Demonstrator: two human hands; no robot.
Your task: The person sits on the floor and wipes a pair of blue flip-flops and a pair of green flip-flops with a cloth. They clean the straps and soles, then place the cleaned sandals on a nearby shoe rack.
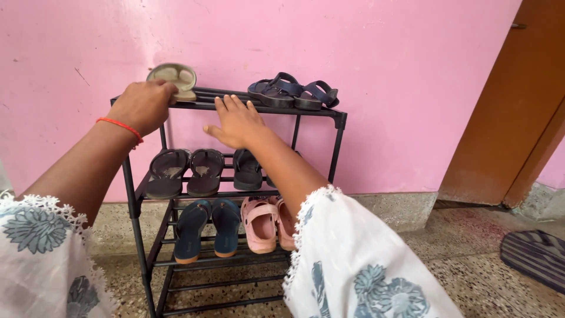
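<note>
My left hand (141, 106), with a red thread at the wrist, grips a beige sandal (175, 78) at the left end of the top shelf of a black metal shoe rack (335, 121). The sandal is tilted up, its insole facing me. My right hand (237, 122) rests flat with fingers spread on the top shelf's front bar, empty. A pair of dark blue strappy sandals (293, 93) sits on the top shelf to the right of my right hand.
The middle shelf holds black flip-flops (186, 171) and a dark slipper (246, 169). The lower shelf has blue flip-flops (207, 228) and pink clogs (262, 224). A pink wall stands behind, a brown door (512, 106) at right, a striped mat (537, 254) on the speckled floor.
</note>
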